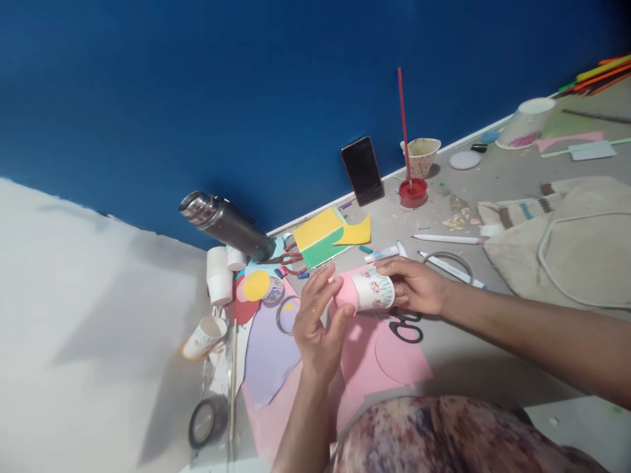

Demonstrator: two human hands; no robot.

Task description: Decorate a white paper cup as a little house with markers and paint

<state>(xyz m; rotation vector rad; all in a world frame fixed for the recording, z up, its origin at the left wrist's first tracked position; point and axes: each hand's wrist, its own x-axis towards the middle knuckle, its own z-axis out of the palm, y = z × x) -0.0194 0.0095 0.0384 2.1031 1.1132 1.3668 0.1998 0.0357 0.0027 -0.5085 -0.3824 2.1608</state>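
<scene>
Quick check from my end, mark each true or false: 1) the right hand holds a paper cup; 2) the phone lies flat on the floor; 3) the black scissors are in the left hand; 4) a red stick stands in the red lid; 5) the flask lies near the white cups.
1) True: the right hand grips the patterned paper cup on its side.
2) False: the phone leans upright against the blue wall.
3) False: the scissors lie on the pink paper; the left hand touches pink paper at the cup.
4) True: the red stick rises from the red lid.
5) True: the flask lies beside the white cups.
</scene>
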